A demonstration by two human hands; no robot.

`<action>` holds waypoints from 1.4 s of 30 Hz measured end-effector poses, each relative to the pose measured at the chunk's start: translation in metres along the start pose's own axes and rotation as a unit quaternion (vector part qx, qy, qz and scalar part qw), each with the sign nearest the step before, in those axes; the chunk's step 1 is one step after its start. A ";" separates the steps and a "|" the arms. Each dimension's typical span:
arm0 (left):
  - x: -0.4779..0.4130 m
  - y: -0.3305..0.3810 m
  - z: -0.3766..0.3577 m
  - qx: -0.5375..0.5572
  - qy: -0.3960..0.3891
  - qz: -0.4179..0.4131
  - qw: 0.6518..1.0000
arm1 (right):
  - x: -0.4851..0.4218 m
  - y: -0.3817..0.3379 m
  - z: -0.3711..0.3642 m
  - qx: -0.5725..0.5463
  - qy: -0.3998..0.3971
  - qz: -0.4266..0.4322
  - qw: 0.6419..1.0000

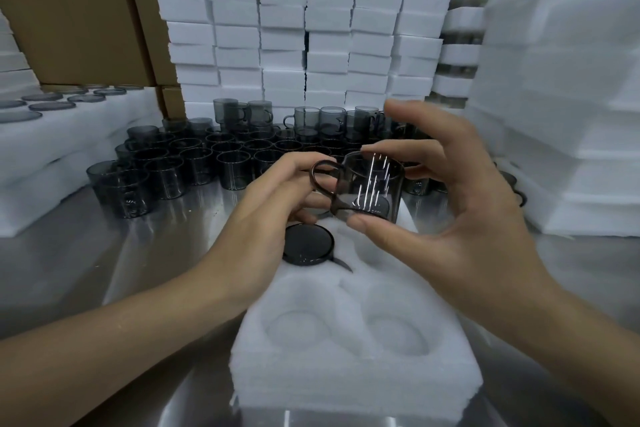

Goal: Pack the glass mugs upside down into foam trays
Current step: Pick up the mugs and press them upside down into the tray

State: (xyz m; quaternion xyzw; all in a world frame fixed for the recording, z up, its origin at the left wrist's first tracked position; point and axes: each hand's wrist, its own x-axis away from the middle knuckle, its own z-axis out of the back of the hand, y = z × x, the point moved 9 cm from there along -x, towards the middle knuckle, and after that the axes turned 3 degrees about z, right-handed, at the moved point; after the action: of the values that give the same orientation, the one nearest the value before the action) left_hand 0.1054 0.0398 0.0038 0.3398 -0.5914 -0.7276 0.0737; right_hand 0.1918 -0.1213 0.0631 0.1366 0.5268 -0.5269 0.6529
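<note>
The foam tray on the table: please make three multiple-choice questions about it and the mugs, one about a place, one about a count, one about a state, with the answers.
1. Where does the packed mug sit in the foam tray?
A. far left pocket
B. near right pocket
C. beside the tray

2. How many near pockets have no mug?
A. none
B. one
C. two

3. How is the held mug now?
A. lying on the table
B. upright, in the air, between both hands
C. pushed fully into a pocket

Answers:
1 A, its dark base shows at the tray's far left.
2 C, both near pockets show only white foam.
3 B, the right hand grips the body, the left hand is at the handle.
</note>
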 end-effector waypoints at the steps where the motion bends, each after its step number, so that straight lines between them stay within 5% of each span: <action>1: 0.000 0.001 0.000 0.001 -0.001 -0.002 1.000 | 0.001 0.001 -0.001 0.009 -0.005 0.002 1.000; 12: 0.004 0.015 0.002 -0.066 0.049 -0.057 0.995 | 0.003 0.015 0.000 0.021 -0.011 -0.044 0.999; 18: 0.005 0.013 0.001 -0.108 0.037 -0.038 0.993 | 0.011 0.036 -0.022 -0.062 -0.123 -0.150 0.979; 30: 0.004 0.004 -0.001 -0.174 0.023 0.029 0.984 | 0.007 0.032 -0.020 0.106 -0.181 -0.072 0.975; 42: 0.005 0.008 0.000 -0.175 0.026 0.022 0.984 | 0.014 0.036 -0.030 0.131 -0.266 -0.081 0.952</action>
State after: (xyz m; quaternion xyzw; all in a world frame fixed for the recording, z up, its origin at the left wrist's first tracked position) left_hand 0.0993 0.0348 0.0091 0.3271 -0.4598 -0.8093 0.1631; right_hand 0.2038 -0.0920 0.0256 0.0325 0.2699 -0.6593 0.7011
